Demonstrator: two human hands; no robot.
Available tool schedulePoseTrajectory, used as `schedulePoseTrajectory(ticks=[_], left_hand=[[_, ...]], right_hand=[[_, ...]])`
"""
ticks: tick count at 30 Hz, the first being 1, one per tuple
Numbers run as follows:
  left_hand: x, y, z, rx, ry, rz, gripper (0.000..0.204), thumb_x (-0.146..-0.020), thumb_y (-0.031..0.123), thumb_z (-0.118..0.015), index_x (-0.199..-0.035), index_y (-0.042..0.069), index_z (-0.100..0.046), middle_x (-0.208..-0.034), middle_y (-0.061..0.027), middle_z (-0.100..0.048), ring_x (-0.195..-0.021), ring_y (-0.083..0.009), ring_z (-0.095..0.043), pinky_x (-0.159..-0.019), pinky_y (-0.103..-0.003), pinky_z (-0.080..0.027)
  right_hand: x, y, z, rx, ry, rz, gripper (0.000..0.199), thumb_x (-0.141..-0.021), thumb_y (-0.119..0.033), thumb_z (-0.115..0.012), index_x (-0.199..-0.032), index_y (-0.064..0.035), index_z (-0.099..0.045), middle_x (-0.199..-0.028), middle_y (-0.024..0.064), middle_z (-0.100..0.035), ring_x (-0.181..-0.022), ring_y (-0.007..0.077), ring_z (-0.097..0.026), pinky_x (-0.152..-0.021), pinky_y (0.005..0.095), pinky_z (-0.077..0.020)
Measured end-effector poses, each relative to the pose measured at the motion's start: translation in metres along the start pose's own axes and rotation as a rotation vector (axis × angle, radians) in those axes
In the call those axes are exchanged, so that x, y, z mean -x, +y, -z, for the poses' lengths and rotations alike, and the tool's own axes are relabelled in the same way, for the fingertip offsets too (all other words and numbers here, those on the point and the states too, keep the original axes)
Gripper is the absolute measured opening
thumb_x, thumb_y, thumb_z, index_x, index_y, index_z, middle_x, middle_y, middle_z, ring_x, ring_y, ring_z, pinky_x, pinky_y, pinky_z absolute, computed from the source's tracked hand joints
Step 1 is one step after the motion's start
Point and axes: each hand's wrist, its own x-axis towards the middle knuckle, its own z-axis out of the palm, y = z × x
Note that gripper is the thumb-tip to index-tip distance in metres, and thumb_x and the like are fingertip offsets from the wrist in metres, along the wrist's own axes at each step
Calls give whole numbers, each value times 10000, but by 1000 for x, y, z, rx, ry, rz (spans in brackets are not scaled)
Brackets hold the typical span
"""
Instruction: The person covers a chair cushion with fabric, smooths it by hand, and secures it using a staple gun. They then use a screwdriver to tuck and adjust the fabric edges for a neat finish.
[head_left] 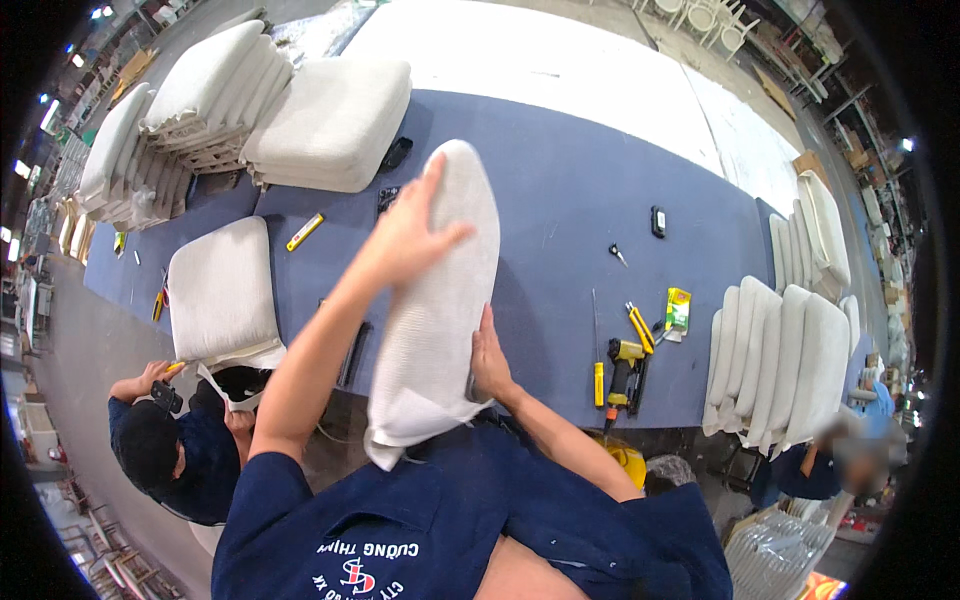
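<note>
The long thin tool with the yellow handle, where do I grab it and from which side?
I'd grip the long thin tool by its yellow handle, the thick end nearest the table's front edge. Coming from the left looks best, because a yellow-and-black power tool lies close on the right. The rod is thin and points away from you, so probably harder to hold.
</note>
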Motion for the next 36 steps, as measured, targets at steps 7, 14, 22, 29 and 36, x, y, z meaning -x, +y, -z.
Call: schedulePoseTrajectory(ticks=[7,14,22,29,36], left_hand=[[-27,-53,50,104,45,53,878,-887,394,-749,-1613,54,-392,-1517,-237,-563,-1390,-353,-566,-1175,-415,-419],[139,3,72,294,-58,-264,1001,-741,222,-853,-1598,-4,-387,-1528,-218,-559,-1447,-351,-511,-1221,-468,-356],[179,11,73,505,-256,-302,1046,-769,255,-889,-1617,-16,-340,-1565,-290,-500,-1481,-413,-470,-1212,-505,-373],[141,35,-9,134,-282,-219,938,-904,389,-788,-1655,70,-323,-1656,-287,-364,-1523,-472,-369,-1234,-449,-339],[92,4,-41,610,-488,-211,910,-1029,487,-623,-1670,-17,-220,-1714,-214,-296,-1588,-316,-293,-1287,-411,-225]], right_hand=[[6,81,16,272,-300,-249,676,-1118,-546,-324,-1646,-125,-309,-1665,171,-400,-1552,415,-317,-1229,540,-312],[-15,52,76,-1050,356,-459,979,-990,-864,-238,-1668,-163,-314,-1721,46,-324,-1544,271,-333,-1232,506,-284],[-90,-122,195,-659,591,8,689,-1136,-585,-286,-1572,-77,-450,-1575,101,-488,-1482,245,-430,-1255,395,-293],[-100,-106,182,-306,379,185,578,-1120,-278,-482,-1633,-45,-351,-1676,201,-369,-1573,320,-319,-1277,431,-269],[-79,-142,200,-266,437,206,469,-1138,-317,-470,-1501,-28,-538,-1644,184,-431,-1544,312,-374,-1261,425,-276]])
